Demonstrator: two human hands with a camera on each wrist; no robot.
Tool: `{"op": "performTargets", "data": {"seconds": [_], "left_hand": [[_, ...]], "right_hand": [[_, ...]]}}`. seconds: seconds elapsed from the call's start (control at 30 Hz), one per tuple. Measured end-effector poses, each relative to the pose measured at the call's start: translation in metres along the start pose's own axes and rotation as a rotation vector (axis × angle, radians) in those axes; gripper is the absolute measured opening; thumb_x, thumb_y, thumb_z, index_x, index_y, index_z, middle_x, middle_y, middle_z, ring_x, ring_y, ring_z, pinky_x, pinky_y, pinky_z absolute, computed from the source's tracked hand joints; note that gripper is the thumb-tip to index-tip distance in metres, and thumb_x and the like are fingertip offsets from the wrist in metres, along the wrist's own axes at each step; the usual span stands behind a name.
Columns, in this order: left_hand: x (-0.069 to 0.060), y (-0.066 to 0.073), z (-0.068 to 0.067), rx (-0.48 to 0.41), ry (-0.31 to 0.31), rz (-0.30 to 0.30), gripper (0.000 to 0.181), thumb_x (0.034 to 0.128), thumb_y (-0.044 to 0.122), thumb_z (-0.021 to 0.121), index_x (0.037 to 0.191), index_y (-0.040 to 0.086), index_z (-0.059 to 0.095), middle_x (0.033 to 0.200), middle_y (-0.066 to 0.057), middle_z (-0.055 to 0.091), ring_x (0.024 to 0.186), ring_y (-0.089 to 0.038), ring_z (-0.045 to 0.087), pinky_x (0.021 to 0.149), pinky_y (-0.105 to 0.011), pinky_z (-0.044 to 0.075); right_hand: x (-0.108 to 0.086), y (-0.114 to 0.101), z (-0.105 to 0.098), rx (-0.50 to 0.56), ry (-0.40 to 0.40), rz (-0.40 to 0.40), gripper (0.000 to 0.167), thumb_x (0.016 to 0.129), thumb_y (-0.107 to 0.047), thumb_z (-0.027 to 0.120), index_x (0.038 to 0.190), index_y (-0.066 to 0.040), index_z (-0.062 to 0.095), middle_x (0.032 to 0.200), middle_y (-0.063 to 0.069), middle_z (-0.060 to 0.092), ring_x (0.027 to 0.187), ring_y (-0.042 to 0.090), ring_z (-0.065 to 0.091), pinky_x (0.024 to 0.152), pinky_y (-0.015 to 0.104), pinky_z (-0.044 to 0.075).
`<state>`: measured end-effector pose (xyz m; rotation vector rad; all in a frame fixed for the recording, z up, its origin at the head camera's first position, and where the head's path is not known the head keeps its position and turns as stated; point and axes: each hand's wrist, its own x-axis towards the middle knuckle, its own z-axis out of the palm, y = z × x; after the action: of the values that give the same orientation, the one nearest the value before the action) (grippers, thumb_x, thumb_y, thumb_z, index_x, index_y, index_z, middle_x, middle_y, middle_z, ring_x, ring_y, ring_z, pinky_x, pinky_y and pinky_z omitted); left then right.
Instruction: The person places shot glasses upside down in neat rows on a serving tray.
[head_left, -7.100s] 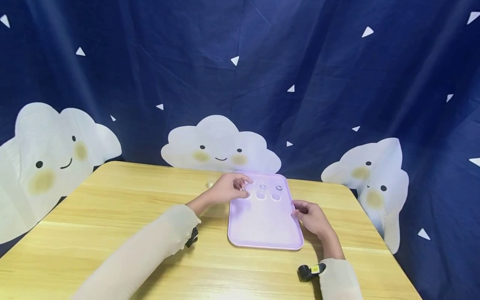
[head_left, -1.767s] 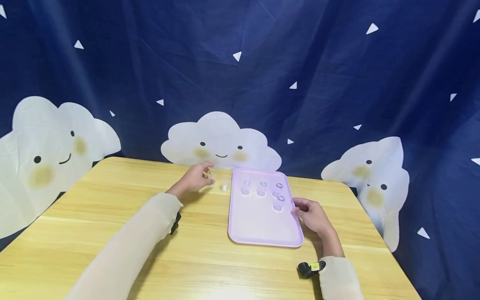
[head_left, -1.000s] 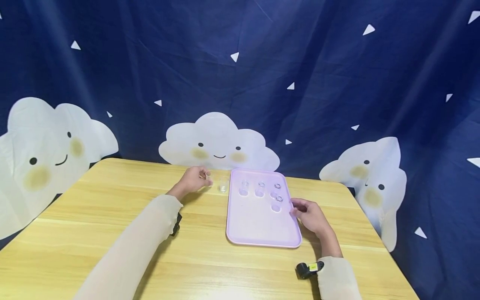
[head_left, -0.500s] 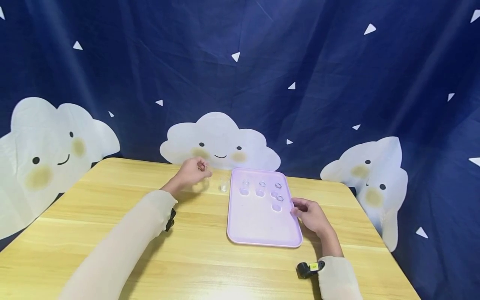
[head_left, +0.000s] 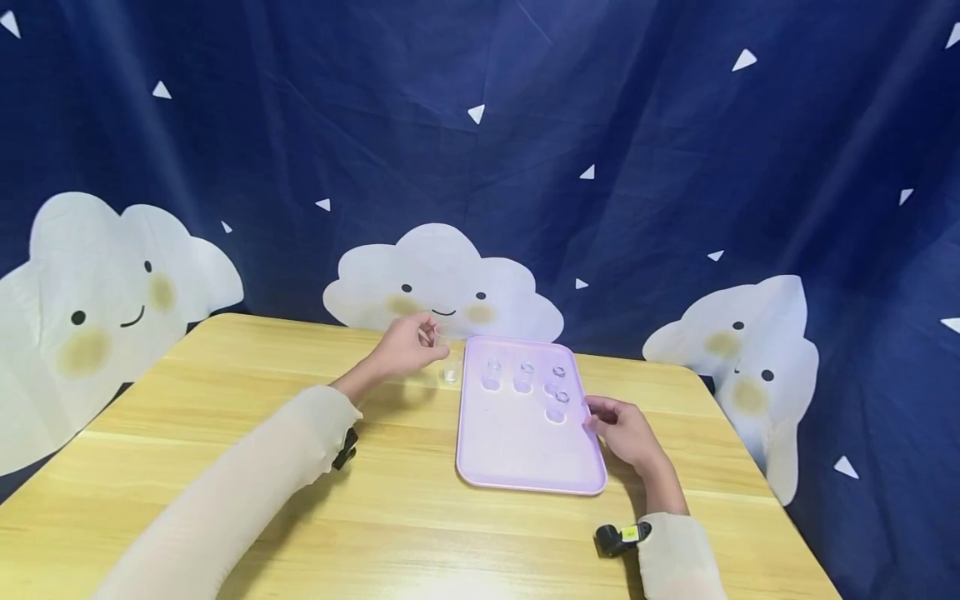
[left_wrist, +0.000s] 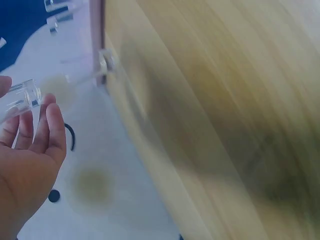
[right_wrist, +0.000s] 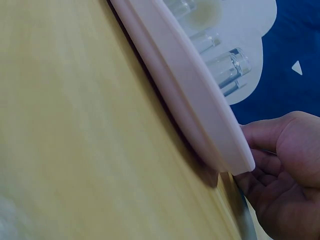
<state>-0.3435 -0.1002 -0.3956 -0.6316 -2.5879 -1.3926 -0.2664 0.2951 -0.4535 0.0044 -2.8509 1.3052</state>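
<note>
My left hand (head_left: 405, 344) holds a small clear drinking glass (head_left: 442, 335) above the table, left of the tray's far corner. In the left wrist view, the fingers curl beside that glass (left_wrist: 22, 97), which is tilted. Just below it another clear glass (head_left: 450, 372) stands on the wood. The lilac tray (head_left: 525, 458) carries several clear glasses: a far row, with one glass (head_left: 556, 408) in front of the rightmost. My right hand (head_left: 626, 433) pinches the tray's right rim; in the right wrist view the thumb lies at the rim (right_wrist: 200, 95), with fingers curled underneath.
The wooden table (head_left: 360, 517) runs to a dark blue curtain (head_left: 375, 125) printed with white clouds and triangles. A black wrist camera (head_left: 618, 540) sits at the right sleeve, and another (head_left: 346, 450) at the left.
Over seven seconds a glass has been added in front of the tray's right-hand one. My left hand has since gripped another glass left of the tray, lifted it and moved right. The right hand stays put.
</note>
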Motion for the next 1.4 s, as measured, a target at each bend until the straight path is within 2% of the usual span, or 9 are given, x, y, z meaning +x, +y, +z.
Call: {"op": "performTargets", "data": {"seconds": [0.33,0.6,0.73,0.97,1.07,1.27,1.4], "left_hand": [[0.005,0.025,0.025,-0.033,-0.079,0.085,0.022,0.0818,0.01,0.076,0.1,0.008,0.064,0.092,-0.006,0.063,0.076,-0.019,0.064,0.069,-0.031,0.057],[0.005,0.04,0.047,-0.044,-0.167,0.108,0.027,0.0825,0.011,0.079,0.107,0.006,0.067,0.101,-0.009,0.068,0.087,-0.019,0.067,0.08,-0.03,0.058],[0.005,0.045,0.057,-0.022,-0.208,0.127,0.03,0.0831,0.012,0.078,0.111,0.005,0.068,0.102,-0.01,0.07,0.087,-0.018,0.067,0.081,-0.028,0.057],[0.004,0.051,0.072,0.077,-0.241,0.187,0.032,0.0831,0.014,0.078,0.113,0.005,0.073,0.1,-0.009,0.071,0.085,-0.017,0.063,0.077,-0.026,0.053],[0.001,0.054,0.076,0.078,-0.253,0.178,0.034,0.0823,0.012,0.078,0.114,0.003,0.073,0.1,-0.01,0.071,0.082,-0.017,0.061,0.074,-0.026,0.051],[-0.002,0.056,0.083,0.109,-0.252,0.142,0.037,0.0826,0.013,0.081,0.118,0.004,0.073,0.103,-0.008,0.072,0.081,-0.014,0.058,0.075,-0.026,0.05],[-0.002,0.054,0.087,0.115,-0.242,0.131,0.034,0.0826,0.013,0.082,0.114,0.005,0.072,0.104,-0.009,0.073,0.081,-0.013,0.057,0.076,-0.027,0.05]], "right_hand": [[0.0,0.0,0.0,0.012,0.005,0.0,0.039,0.099,-0.007,0.064,0.138,-0.002,0.062,0.127,0.017,0.068,0.11,0.028,0.062,0.097,0.044,0.052],[0.0,-0.002,0.001,0.017,0.002,0.013,0.039,0.099,-0.007,0.064,0.138,-0.002,0.062,0.129,0.017,0.067,0.112,0.03,0.061,0.099,0.046,0.051],[-0.001,-0.002,0.002,0.011,-0.004,0.018,0.04,0.099,-0.008,0.064,0.139,-0.002,0.062,0.13,0.017,0.067,0.113,0.031,0.061,0.1,0.047,0.051],[-0.001,-0.003,0.001,0.029,-0.001,0.024,0.039,0.099,-0.007,0.064,0.138,-0.003,0.062,0.129,0.016,0.067,0.112,0.029,0.061,0.099,0.044,0.051],[-0.001,-0.003,0.0,0.03,-0.002,0.016,0.039,0.1,-0.007,0.064,0.138,-0.002,0.062,0.129,0.017,0.067,0.111,0.028,0.061,0.098,0.043,0.051],[-0.001,-0.002,0.0,0.03,-0.002,0.014,0.039,0.1,-0.007,0.064,0.138,-0.002,0.062,0.129,0.016,0.067,0.111,0.028,0.061,0.097,0.042,0.051],[-0.001,-0.002,0.0,0.031,-0.004,0.003,0.039,0.099,-0.006,0.064,0.138,-0.001,0.062,0.128,0.017,0.068,0.11,0.028,0.062,0.097,0.043,0.051]]}}
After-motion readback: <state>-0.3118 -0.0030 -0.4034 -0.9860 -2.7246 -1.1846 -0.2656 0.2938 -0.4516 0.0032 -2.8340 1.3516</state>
